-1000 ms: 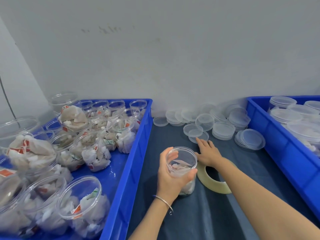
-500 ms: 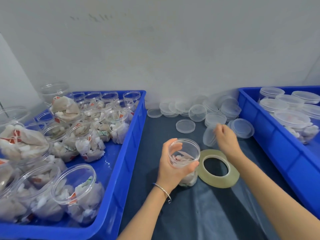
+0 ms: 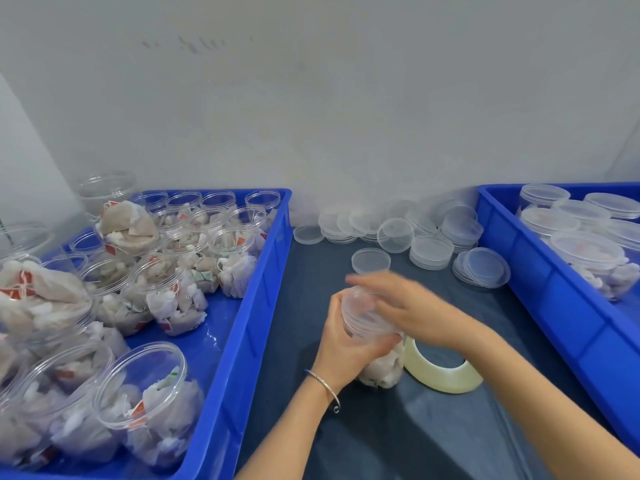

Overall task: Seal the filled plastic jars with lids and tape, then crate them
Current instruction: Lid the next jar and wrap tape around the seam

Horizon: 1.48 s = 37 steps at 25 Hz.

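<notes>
Right hand (image 3: pixel 405 306) has come back from the lid pile and now covers the jar's mouth with a lid (image 3: pixel 360 308).

Left hand (image 3: pixel 346 336) wraps curled fingers round the filled jar (image 3: pixel 379 355), steadying it on the dark mat beside the tape roll (image 3: pixel 443 370), likely so the lid can be pressed on. Motion blur and the right palm hide the lid's seating; whether those fingers grip or merely press cannot be told.

Head-worn view, looking forward and down, close over table (image 3: pixel 433 427), facing wall (image 3: pixel 346 116)
</notes>
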### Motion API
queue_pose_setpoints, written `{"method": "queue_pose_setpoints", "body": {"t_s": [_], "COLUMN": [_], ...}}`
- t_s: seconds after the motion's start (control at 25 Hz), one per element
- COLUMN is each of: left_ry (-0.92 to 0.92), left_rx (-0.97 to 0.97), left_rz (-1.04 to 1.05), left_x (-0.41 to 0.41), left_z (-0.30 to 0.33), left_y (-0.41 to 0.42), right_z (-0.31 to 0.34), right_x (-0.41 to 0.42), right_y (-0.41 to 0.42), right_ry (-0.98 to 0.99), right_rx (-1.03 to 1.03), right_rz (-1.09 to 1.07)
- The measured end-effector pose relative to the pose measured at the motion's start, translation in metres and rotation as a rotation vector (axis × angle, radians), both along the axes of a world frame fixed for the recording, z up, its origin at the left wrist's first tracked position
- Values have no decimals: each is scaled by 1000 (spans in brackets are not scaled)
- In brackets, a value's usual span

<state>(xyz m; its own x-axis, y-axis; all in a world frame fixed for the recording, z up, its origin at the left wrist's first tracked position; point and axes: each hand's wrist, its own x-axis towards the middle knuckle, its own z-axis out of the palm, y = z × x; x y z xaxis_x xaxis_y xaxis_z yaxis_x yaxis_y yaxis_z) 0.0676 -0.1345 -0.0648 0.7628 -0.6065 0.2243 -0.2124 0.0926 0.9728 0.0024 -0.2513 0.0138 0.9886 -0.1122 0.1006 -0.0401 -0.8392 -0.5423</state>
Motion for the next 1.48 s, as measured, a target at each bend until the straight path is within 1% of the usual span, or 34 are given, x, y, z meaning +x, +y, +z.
{"method": "queue_pose_setpoints", "body": {"t_s": [0.04,0.12,0.2,0.28,0.36,0.4,0.44,0.48,0.52,0.56,0.6,0.64,0.68,0.72,0.76,0.8,0.84,0.88,0.96,1.0,1.04,1.08,1.12,1.16,1.2,1.24,1.28,1.32,1.36,1.4,1.44,1.48], "left_ry": [-15,-30,-88,-148,-164,-235,-238,-286,-298,-350,-304,-369,-346,-279,-301,-315,-391,-448,-427,-438,-387,-310,-242,-151,-101,-85,-103,-16,-9,-55,-53,-65], "left_rx": [22,50,115,179,197,211,237,256,240,204,177,188,200,146,103,131,139,130,184,199,140,80,38,3,-45,-61,-41,-46,-69,-67,-72,-62], "left_rz": [5,-14,-36,-91,-135,-149,-162,-179,-173,-149,-129,-121,-85,-65,-32,-11,-33,-74,-9,13,5,-8,20,20,-20,-43,-29,48,138,159,127,75], "left_x": [1,6,13,15,16,19,18,19,18,16,16,15,14,14,13,13,13,17,13,11,10,9,5,8,10,4,-7,-10,-12,-16,-19,-21], "left_z": [1,0,-7,-9,-5,-6,2,-3,1,-1,-7,-10,-10,-14,-12,-8,-8,-15,-13,-14,-15,-18,-14,-10,-12,-13,-12,-10,-12,-11,-8,-6], "left_y": [-2,-4,-1,3,2,-2,-5,-9,-8,-5,-4,-1,-2,-4,-3,-3,-2,-3,-4,-6,-7,-9,-8,-7,-7,-8,-10,-12,-12,-8,-3,1], "right_z": [-4,-13,-18,-17,-10,-6,-4,-5,-11,-18,-19,-16,-11,-10,-7,0,1,-2,-14,-18,-19,-20,-20,-20,-21,-25,-27,-26,-24,-26,-29,-36], "right_x": [0,-2,-4,-4,-6,-7,-8,-7,-6,-3,2,5,5,7,6,2,-3,-8,-7,-3,2,5,7,7,6,4,0,-3,-8,-15,-26,-41], "right_y": [8,21,28,23,12,6,2,3,11,24,40,52,56,49,33,17,6,2,20,32,39,36,30,22,17,14,14,11,8,-2,-14,-29], "right_ry": [-10,-70,-128,-173,-137,-100,-76,-71,-105,-140,-54,41,114,107,119,137,101,35,-117,-92,-125,-159,-201,-192,-187,-236,-282,-310,-317,-313,-269,-129], "right_rx": [-81,-233,-400,-460,-470,-464,-486,-523,-570,-615,-698,-721,-709,-689,-586,-462,-428,-464,-642,-673,-699,-693,-650,-587,-506,-440,-333,-131,101,241,206,43], "right_rz": [-3,-110,-121,-29,125,203,250,226,105,-78,-194,-287,-338,-290,-134,18,93,79,-153,-200,-229,-204,-148,-69,-23,-12,-20,-46,-86,-160,-249,-323]}}
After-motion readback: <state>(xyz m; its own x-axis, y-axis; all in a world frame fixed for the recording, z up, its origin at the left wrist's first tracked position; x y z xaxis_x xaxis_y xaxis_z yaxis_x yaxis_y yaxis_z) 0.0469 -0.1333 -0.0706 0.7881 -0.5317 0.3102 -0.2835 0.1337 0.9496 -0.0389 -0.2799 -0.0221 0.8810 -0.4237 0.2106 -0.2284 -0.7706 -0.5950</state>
